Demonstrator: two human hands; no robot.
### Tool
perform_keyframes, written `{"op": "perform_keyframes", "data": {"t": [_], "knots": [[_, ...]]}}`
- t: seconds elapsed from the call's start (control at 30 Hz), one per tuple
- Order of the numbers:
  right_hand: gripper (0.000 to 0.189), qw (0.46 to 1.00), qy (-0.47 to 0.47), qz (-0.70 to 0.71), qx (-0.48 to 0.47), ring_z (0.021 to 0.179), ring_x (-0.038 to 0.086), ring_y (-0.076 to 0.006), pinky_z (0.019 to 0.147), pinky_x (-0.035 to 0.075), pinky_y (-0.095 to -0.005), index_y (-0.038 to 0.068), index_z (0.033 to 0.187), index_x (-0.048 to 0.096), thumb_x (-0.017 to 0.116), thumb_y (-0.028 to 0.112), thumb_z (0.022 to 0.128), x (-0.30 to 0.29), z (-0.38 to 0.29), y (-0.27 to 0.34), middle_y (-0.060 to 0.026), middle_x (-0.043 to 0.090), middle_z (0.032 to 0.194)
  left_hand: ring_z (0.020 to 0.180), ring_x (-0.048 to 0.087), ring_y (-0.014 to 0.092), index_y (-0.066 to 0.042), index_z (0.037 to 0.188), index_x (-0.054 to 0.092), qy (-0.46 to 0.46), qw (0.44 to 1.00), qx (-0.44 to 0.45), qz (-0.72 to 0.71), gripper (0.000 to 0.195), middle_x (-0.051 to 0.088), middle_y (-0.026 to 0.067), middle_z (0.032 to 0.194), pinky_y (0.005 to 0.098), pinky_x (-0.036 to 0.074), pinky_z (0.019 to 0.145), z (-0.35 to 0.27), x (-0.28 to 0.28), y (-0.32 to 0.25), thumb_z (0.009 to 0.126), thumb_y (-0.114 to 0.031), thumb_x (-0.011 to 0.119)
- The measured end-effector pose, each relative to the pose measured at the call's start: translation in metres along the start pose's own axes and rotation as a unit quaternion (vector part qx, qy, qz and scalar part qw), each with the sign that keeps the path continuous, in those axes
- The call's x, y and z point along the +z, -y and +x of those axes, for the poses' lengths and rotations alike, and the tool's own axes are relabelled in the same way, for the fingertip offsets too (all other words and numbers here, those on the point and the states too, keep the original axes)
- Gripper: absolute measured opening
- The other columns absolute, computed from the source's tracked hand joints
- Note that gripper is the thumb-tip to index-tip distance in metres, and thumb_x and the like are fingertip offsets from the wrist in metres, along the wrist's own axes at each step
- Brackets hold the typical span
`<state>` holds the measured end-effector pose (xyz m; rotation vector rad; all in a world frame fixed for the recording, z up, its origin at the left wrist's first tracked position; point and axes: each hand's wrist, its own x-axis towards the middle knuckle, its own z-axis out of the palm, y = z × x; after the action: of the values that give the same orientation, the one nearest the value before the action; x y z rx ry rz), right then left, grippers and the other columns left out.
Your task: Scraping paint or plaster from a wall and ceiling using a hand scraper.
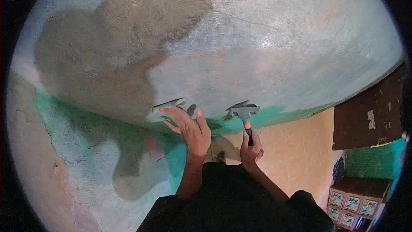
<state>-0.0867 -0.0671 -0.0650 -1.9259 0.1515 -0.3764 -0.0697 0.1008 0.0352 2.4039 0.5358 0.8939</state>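
Note:
My left hand (194, 133) is raised to the painted wall (206, 80), its thumb apart from the fingers. The fingertips reach a thin, pale curled piece (169, 104) at the wall, perhaps a flake of paint; whether they press on it I cannot tell. To the right, my right hand (251, 151) grips the black and orange handle of a wide-bladed scraper (245, 111). Its grey head points up, at or close to the wall's lower green band (273, 113). A second dark shape beside the blade looks like its shadow.
A rough, patchy side wall (96, 164) meets this one at the left. Below lies a tan tiled floor (296, 141). A dark brown panel (367, 112) stands at the right, above a small drawer cabinet (357, 196) with patterned fronts. Shadows cover part of the wall.

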Motion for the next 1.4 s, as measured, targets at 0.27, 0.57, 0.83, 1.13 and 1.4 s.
{"op": "perform_keyframes", "data": {"t": [0.27, 0.57, 0.83, 1.13, 1.4], "knots": [[0.023, 0.998, 0.004, 0.06, 0.006, 0.073, 0.061, -0.0213, 0.064, 0.043, -0.0316, 0.01, 0.102, 0.061, 0.059, 0.027, 0.087, 0.002, 0.003, -0.007, -0.0057, 0.063, 0.078, 0.136, -0.009, 0.045, 0.013, 0.138, -0.004, 0.005, 1.0, 0.001, 0.026, 0.076, -0.011, 0.0345, 0.144, 0.0587, -0.007, 0.105, -0.002, 0.002, 0.0, 0.096, -0.037, 0.035], [0.026, 1.0, 0.008, -0.004, -0.014, 0.07, 0.06, -0.0226, 0.066, 0.044, -0.0331, 0.006, 0.104, 0.062, 0.059, 0.025, 0.087, -0.005, 0.004, 0.002, -0.0129, 0.063, 0.08, 0.137, -0.008, 0.045, 0.014, 0.138, -0.001, 0.011, 1.0, -0.018, 0.02, 0.076, -0.008, 0.0344, 0.145, 0.0592, -0.007, 0.105, -0.001, 0.001, -0.001, 0.096, -0.038, 0.036], [0.024, 0.999, 0.004, -0.043, 0.011, 0.072, 0.061, -0.0249, 0.065, 0.045, -0.0314, 0.005, 0.103, 0.063, 0.06, 0.023, 0.087, -0.009, 0.002, 0.017, -0.0129, 0.064, 0.082, 0.137, -0.007, 0.044, 0.014, 0.138, 0.001, 0.004, 1.0, -0.016, 0.014, 0.074, -0.007, 0.0341, 0.145, 0.0594, -0.007, 0.104, 0.0, -0.004, -0.005, 0.096, -0.036, 0.035], [0.018, 1.0, 0.017, 0.024, 0.003, 0.064, 0.049, -0.0196, 0.058, 0.041, -0.0306, -0.005, 0.097, 0.056, 0.058, 0.011, 0.088, -0.005, 0.002, 0.019, -0.0119, 0.052, 0.075, 0.137, -0.007, 0.043, 0.012, 0.139, 0.003, 0.004, 1.0, -0.018, -0.011, 0.071, -0.006, 0.0331, 0.146, 0.0595, -0.008, 0.104, -0.001, -0.007, -0.006, 0.097, -0.035, 0.035], [0.021, 0.997, 0.05, -0.031, 0.051, 0.062, 0.052, -0.0152, 0.058, 0.041, -0.0289, 0.0, 0.098, 0.059, 0.057, 0.02, 0.09, 0.005, -0.012, -0.026, -0.0087, 0.056, 0.069, 0.138, -0.006, 0.042, 0.01, 0.141, 0.006, 0.012, 1.0, -0.01, -0.017, 0.068, -0.003, 0.0303, 0.147, 0.0599, -0.009, 0.104, -0.004, -0.012, 0.001, 0.097, -0.034, 0.033]]}}
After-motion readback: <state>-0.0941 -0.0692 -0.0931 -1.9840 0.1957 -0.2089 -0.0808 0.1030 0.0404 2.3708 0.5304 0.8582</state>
